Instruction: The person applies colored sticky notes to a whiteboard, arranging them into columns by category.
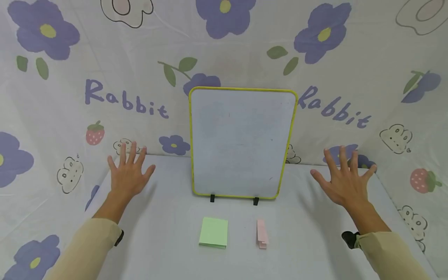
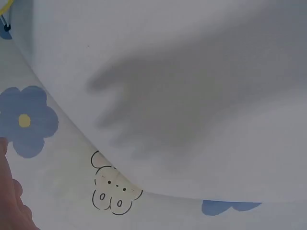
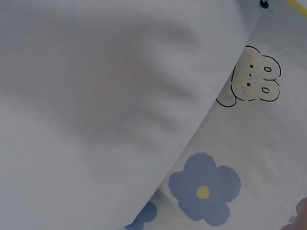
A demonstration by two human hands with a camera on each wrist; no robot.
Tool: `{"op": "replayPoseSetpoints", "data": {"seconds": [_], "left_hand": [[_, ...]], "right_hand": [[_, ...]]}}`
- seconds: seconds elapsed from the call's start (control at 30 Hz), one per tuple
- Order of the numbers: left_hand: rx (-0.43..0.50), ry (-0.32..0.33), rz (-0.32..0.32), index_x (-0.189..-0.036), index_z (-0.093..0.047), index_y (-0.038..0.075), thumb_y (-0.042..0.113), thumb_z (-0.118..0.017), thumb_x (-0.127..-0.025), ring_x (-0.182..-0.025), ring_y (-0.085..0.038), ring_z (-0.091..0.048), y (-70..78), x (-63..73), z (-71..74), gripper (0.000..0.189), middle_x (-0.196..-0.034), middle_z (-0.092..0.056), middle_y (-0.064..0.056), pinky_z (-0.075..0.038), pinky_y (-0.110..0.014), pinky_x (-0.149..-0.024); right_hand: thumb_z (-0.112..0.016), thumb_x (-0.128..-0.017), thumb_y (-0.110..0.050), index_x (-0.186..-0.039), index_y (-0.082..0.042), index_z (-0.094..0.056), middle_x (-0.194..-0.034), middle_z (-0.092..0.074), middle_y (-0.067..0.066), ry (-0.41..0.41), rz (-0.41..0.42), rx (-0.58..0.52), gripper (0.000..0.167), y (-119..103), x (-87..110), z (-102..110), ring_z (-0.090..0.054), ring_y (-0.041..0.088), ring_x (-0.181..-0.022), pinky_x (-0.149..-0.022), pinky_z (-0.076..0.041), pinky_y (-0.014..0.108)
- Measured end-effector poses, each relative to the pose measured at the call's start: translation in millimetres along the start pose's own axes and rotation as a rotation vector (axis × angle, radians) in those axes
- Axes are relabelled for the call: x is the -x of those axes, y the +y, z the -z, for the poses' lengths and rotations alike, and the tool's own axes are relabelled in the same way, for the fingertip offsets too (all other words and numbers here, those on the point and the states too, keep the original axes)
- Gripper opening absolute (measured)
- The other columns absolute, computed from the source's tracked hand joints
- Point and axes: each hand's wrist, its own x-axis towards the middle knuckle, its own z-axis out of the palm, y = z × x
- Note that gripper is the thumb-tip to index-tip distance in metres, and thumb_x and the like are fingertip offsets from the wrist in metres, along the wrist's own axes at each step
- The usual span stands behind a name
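Note:
My left hand (image 1: 128, 177) hovers above the left side of the white table, fingers spread and holding nothing. Over the right side my right hand (image 1: 344, 182) is spread the same way, also with nothing in it. Between them, toward the back, a whiteboard (image 1: 241, 144) with a yellow frame stands upright on small black feet. In front of it lie a light green sticky note pad (image 1: 214, 232) and, to its right, a narrow stack of pink sticky notes (image 1: 261, 233). Each wrist view catches only an edge of its hand, the left fingers (image 2: 12, 201) and the right fingers (image 3: 300, 215).
The white table (image 1: 161, 233) carries the board and notes. Behind it and at both sides hangs a pale cloth (image 1: 245, 62) printed with purple flowers, rabbits and strawberries. Shadows of the hands fall on the tabletop.

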Motion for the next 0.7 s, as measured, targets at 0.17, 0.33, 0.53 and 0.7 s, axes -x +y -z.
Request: {"op": "replayPoseSetpoints", "data": {"seconds": [0.17,0.33,0.53,0.7], "left_hand": [[-0.004,-0.011,-0.025,-0.157,-0.027,0.01,0.05,-0.044,-0.101,-0.151,-0.04,0.008,5.5,5.5,-5.5,0.071,-0.165,-0.006,-0.018,0.007,-0.074,-0.108],[0.0,0.015,-0.068,-0.157,-0.029,0.012,0.05,-0.046,-0.1,-0.152,-0.037,0.007,12.9,10.7,-9.4,0.071,-0.165,-0.01,-0.017,0.003,-0.073,-0.11],[0.002,0.06,-0.151,-0.156,-0.034,0.014,0.05,-0.048,-0.099,-0.152,-0.036,0.002,24.5,23.2,-14.7,0.069,-0.165,-0.014,-0.014,-0.007,-0.074,-0.109],[0.014,0.093,-0.247,-0.155,-0.037,0.015,0.049,-0.052,-0.098,-0.151,-0.037,-0.009,42.3,36.6,-20.9,0.068,-0.164,-0.02,-0.012,-0.012,-0.073,-0.109]], "right_hand": [[-0.035,-0.095,-0.07,-0.161,-0.021,-0.014,-0.165,0.002,0.021,0.0,0.023,0.013,0.085,-2.1,4.6,-1.7,0.014,0.048,-0.147,-0.096,0.018,0.08],[-0.036,-0.094,-0.071,-0.161,-0.021,-0.015,-0.165,0.006,0.019,0.001,0.044,0.034,0.086,-6.3,11.1,-4.2,0.013,0.047,-0.147,-0.098,0.021,0.076],[-0.04,-0.094,-0.069,-0.161,-0.023,-0.015,-0.166,0.002,0.018,0.007,0.103,0.029,0.085,-15.7,23.5,-6.2,0.006,0.048,-0.148,-0.099,0.018,0.077],[-0.046,-0.094,-0.065,-0.161,-0.023,-0.018,-0.166,-0.006,0.016,0.017,0.189,0.002,0.083,-26.7,35.7,-10.4,0.002,0.043,-0.15,-0.103,0.012,0.077]]}}
